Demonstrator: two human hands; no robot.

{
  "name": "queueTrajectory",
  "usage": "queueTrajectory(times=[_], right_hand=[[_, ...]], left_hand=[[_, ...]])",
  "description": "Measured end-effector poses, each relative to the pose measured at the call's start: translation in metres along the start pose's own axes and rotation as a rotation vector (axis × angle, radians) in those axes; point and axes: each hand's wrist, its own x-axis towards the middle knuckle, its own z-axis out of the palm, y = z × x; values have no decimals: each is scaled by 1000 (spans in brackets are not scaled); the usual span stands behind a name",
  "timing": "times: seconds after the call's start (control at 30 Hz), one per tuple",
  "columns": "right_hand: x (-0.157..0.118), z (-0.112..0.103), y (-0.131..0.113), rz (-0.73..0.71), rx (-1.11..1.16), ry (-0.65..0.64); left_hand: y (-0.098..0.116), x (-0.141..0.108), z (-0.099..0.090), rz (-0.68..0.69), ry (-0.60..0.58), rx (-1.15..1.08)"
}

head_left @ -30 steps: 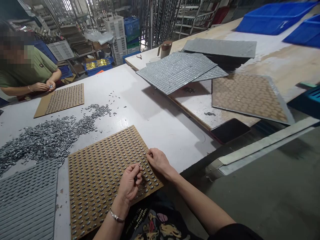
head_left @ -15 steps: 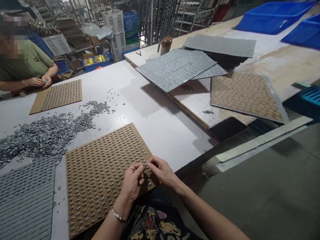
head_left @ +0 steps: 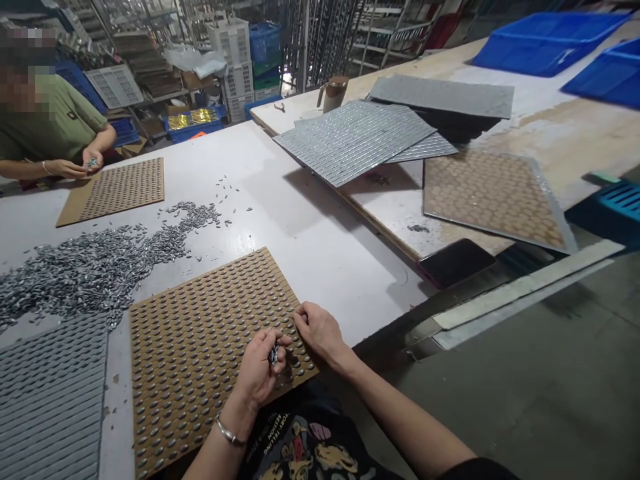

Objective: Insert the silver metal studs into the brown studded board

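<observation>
A brown board [head_left: 210,320] covered in rows of small silver oval pieces lies before me on the white table. Over its lower right part my left hand [head_left: 263,363] is curled, palm up, around several loose silver oval pieces [head_left: 273,353]. At the board's right edge my right hand [head_left: 323,333] rests with its fingertips pinched down on the surface; whatever they hold is hidden. A large pile of silver oval pieces [head_left: 95,267] spreads over the table to the left. Below the pile lies a grey ridged panel [head_left: 50,407].
Across the table a person [head_left: 55,127] handles small pieces by another studded board [head_left: 125,190]. To the right are silver ridged sheets [head_left: 355,140], a brown patterned panel [head_left: 490,190], a phone [head_left: 456,262], a mug [head_left: 334,93] and blue bins [head_left: 545,47].
My hands have parted: the right moved up to the board's right edge, while the left turned palm up, showing the pieces in it. The co-worker's hands shifted slightly.
</observation>
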Motion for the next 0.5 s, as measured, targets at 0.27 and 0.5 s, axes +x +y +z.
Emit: queueTrajectory(times=[0.27, 0.5], right_hand=[[-27, -29, -19, -355, 251, -62], [-46, -43, -23, -618, 40, -190]], left_hand=[[-3, -6, 4, 31, -15, 65], [-14, -8, 14, -77, -82, 84]])
